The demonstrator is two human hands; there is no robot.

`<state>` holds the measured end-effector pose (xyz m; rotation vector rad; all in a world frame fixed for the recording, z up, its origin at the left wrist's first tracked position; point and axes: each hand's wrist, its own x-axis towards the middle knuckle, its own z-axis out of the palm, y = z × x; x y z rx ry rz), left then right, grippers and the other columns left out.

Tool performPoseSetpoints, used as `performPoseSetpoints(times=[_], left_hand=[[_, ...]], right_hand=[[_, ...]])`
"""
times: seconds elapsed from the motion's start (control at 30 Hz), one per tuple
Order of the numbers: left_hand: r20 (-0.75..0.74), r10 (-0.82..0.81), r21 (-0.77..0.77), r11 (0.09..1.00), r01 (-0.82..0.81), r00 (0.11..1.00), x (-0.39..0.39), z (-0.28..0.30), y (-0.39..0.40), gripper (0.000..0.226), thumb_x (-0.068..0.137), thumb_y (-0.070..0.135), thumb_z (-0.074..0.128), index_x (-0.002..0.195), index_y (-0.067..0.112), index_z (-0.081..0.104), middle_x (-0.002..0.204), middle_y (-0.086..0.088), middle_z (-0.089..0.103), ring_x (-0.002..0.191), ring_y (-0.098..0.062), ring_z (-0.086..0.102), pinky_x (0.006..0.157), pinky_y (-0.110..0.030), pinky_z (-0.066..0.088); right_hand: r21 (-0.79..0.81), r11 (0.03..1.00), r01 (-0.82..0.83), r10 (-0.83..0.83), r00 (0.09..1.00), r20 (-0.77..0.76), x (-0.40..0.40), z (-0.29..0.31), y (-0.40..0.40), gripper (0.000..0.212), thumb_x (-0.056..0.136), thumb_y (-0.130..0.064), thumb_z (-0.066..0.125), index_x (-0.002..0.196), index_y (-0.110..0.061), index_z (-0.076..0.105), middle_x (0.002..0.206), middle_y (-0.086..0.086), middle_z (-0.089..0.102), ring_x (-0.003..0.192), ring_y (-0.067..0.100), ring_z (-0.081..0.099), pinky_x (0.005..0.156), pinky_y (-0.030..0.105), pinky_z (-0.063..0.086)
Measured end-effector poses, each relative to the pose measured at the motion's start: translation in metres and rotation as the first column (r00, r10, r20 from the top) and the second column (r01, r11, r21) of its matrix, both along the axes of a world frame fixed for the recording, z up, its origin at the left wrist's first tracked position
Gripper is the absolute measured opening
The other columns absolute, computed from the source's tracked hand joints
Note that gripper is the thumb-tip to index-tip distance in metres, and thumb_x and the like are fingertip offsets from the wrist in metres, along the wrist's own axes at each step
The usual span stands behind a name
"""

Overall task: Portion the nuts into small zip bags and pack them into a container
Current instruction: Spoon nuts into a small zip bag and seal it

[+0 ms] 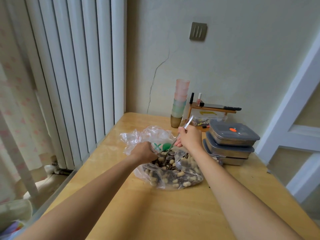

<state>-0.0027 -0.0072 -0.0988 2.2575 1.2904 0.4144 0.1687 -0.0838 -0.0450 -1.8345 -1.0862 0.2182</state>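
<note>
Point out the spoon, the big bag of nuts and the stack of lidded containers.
spoon (pixel 186 124), head view, on the metal handle above the right hand.
big bag of nuts (pixel 173 179), head view, on the bag's full front side.
stack of lidded containers (pixel 242 134), head view, on the top lid.
</note>
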Motion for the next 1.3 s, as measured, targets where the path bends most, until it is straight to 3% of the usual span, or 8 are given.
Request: performPoseSetpoints(times=[0.13,0.37,0.5,0.63,0.8,0.9,1.03,1.3], left_hand=[[-0.013,-0.006,0.011,1.000,0.006,1.000,0.000,0.003,-0.002,0.014,0.085,0.017,0.065,0.088,0.012,0.052,0.078,-0.002,0.054,0.075,-0.018,0.051,0.053,-0.022,0.038],[-0.108,-0.044,-0.003,0.999,0.044,0.993,0.008,0.002,-0.005,0.034,0.075,0.022,0.073,0.102,0.016,0.054,0.100,-0.003,0.063,0.095,-0.024,0.060,0.087,-0.042,0.053],[-0.096,-0.023,0.012,1.000,0.024,0.995,0.016,0.002,-0.008,0.031,0.076,0.026,0.078,0.092,0.020,0.053,0.083,0.007,0.059,0.089,-0.021,0.058,0.083,-0.039,0.042],[-0.043,0.009,0.028,1.000,-0.008,0.999,0.022,0.001,-0.009,0.033,0.076,0.030,0.081,0.097,0.016,0.061,0.093,0.004,0.069,0.092,-0.020,0.060,0.094,-0.041,0.041],[0.047,0.016,0.038,0.999,-0.018,0.999,0.026,0.000,-0.010,0.035,0.077,0.043,0.082,0.081,0.029,0.050,0.082,0.015,0.058,0.089,-0.015,0.054,0.088,-0.038,0.036],[0.081,0.025,0.014,1.000,-0.027,0.996,0.028,0.000,-0.010,0.036,0.075,0.044,0.083,0.079,0.028,0.051,0.080,0.015,0.059,0.089,-0.016,0.055,0.086,-0.038,0.036],[0.102,0.015,0.017,1.000,-0.017,0.995,0.029,-0.001,-0.008,0.041,0.071,0.048,0.086,0.087,0.024,0.057,0.080,0.012,0.060,0.087,-0.018,0.056,0.081,-0.037,0.035],[0.148,-0.024,0.035,0.999,0.019,0.989,0.034,-0.001,-0.008,0.040,0.072,0.046,0.086,0.088,0.024,0.056,0.079,0.011,0.059,0.085,-0.020,0.056,0.078,-0.037,0.037]], right_hand=[[-0.003,0.995,0.102,-0.102,0.992,-0.071,0.012,-0.006,-0.002,0.032,0.108,-0.027,0.049,0.096,-0.005,0.069,0.057,0.004,0.071,0.049,0.014,0.069,0.051,0.020,0.054],[0.129,0.982,0.139,-0.144,0.989,0.028,0.024,0.023,-0.008,0.032,0.105,-0.029,0.047,0.089,-0.011,0.068,0.047,0.002,0.065,0.062,0.021,0.071,0.078,0.043,0.061],[0.186,0.971,0.152,-0.167,0.984,0.068,0.027,0.041,-0.014,0.033,0.107,-0.028,0.046,0.092,-0.008,0.068,0.064,0.004,0.068,0.054,0.015,0.070,0.068,0.036,0.061],[0.206,0.969,0.133,-0.155,0.984,0.091,0.026,0.047,-0.016,0.032,0.107,-0.029,0.046,0.092,-0.010,0.066,0.072,0.006,0.069,0.049,0.012,0.068,0.061,0.029,0.060],[0.210,0.973,0.097,-0.139,0.971,0.195,0.017,0.049,-0.016,0.034,0.108,-0.029,0.046,0.087,-0.009,0.065,0.067,0.005,0.067,0.048,0.008,0.065,0.048,0.010,0.045],[0.224,0.975,0.005,-0.069,0.958,0.279,0.010,0.055,-0.015,0.036,0.107,-0.027,0.047,0.082,-0.005,0.061,0.069,0.006,0.067,0.045,0.006,0.064,0.045,0.015,0.046],[0.206,0.968,-0.140,0.027,0.882,0.471,0.002,0.066,-0.008,0.040,0.104,-0.025,0.049,0.070,-0.007,0.054,0.062,0.012,0.062,0.055,0.029,0.066,0.052,0.043,0.053],[0.217,0.959,-0.183,0.011,0.787,0.617,-0.011,0.080,0.003,0.036,0.103,-0.021,0.052,0.072,-0.003,0.058,0.059,0.015,0.058,0.057,0.033,0.057,0.056,0.041,0.048]])
